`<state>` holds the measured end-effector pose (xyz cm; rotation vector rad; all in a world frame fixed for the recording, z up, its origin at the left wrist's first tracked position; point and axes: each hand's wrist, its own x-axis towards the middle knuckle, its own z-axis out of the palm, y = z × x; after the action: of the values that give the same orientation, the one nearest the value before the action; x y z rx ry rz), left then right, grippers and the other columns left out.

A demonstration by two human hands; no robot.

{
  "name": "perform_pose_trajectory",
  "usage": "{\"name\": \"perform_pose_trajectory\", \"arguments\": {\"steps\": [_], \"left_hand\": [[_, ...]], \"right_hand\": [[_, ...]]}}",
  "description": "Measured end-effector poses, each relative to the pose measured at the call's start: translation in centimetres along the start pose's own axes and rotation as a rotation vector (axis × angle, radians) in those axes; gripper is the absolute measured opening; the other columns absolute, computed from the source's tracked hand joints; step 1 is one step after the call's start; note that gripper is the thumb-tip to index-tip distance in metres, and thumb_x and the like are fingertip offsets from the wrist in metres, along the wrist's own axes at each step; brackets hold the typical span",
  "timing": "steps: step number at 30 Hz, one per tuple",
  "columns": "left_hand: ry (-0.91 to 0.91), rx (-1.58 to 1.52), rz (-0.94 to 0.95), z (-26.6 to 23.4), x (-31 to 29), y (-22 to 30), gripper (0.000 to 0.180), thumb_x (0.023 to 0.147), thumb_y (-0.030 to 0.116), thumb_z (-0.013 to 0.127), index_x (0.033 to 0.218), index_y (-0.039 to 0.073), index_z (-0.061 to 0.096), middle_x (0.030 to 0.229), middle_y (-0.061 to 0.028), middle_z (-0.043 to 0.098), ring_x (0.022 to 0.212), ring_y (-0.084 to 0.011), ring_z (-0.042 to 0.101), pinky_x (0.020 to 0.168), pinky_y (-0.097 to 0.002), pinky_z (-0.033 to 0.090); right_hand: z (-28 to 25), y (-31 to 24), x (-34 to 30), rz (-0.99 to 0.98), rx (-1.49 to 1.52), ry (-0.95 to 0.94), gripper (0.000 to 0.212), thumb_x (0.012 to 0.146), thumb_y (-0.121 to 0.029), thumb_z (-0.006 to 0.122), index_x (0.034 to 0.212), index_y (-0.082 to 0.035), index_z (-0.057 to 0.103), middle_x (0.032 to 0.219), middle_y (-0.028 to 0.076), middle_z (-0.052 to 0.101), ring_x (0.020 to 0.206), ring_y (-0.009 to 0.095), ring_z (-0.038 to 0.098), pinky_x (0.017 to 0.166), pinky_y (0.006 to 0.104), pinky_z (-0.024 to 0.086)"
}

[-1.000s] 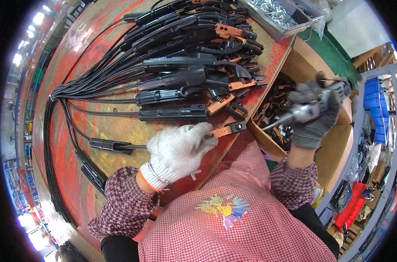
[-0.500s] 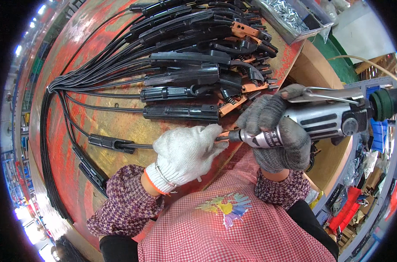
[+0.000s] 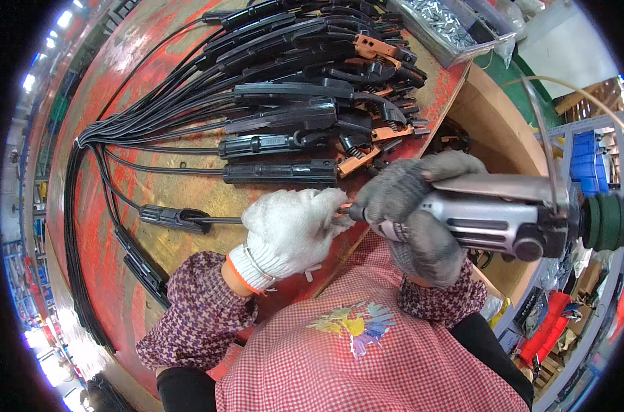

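My white-gloved left hand (image 3: 291,226) pinches the end of a black cable (image 3: 224,220), its fingers hiding most of that end. A small copper-coloured tip (image 3: 344,207) pokes out past the fingertips and meets the nose of a silver air tool (image 3: 490,216). Wrapped around the tool's front is my grey-gloved right hand (image 3: 422,220), closed on the body. A thin metal bar (image 3: 544,137) stands up from the tool's rear. Back along the held cable sits a black handle sleeve (image 3: 173,219). Another black sleeve (image 3: 145,271) lies below it on its own cable.
Several black electrode holders (image 3: 281,172) with copper-coloured jaws lie in a row on the worn red table (image 3: 119,254). Their cables gather in a tied bundle (image 3: 85,137) at left. A clear bin of metal fasteners (image 3: 446,24) stands at the far right, near an open cardboard box (image 3: 494,117).
The air tool's rear has dropped and its nose has shifted left toward my left hand. The thin bar, which lay along the tool, now stands upright. My left hand has barely moved.
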<state>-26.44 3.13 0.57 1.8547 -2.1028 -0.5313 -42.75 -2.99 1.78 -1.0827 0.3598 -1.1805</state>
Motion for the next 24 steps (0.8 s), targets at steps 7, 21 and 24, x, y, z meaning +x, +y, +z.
{"name": "perform_pose_trajectory", "arguments": {"steps": [7,21,24], "left_hand": [[-0.127,-0.015,-0.091,0.2,0.6,0.2,0.029,0.077,0.030,0.071,0.102,0.018,0.066,0.075,-0.0077,0.066,0.065,-0.0286,0.066,0.054,-0.0388,0.050],[-0.053,-0.032,-0.016,0.0,0.2,-0.2,0.026,0.083,0.035,0.066,0.093,0.011,0.062,0.072,-0.0091,0.066,0.063,-0.0276,0.067,0.054,-0.0399,0.051],[-0.045,-0.040,-0.009,-0.4,0.0,0.1,0.025,0.082,0.034,0.066,0.095,0.012,0.063,0.073,-0.0094,0.067,0.065,-0.0276,0.067,0.054,-0.0401,0.051]], "right_hand": [[-0.8,-1.0,-0.1,-0.117,0.104,0.118,0.048,0.079,-0.020,0.078,0.112,-0.005,0.047,0.078,0.015,0.065,0.071,0.021,0.064,0.064,0.0339,0.054],[-1.3,0.2,-1.1,0.009,0.068,-0.023,0.039,0.077,-0.008,0.076,0.108,-0.009,0.052,0.092,0.013,0.064,0.086,0.020,0.063,0.075,0.0338,0.053],[-1.3,0.1,-1.1,-0.002,0.075,-0.033,0.039,0.078,-0.009,0.076,0.108,-0.009,0.052,0.092,0.013,0.064,0.086,0.020,0.063,0.075,0.0340,0.053]]}}
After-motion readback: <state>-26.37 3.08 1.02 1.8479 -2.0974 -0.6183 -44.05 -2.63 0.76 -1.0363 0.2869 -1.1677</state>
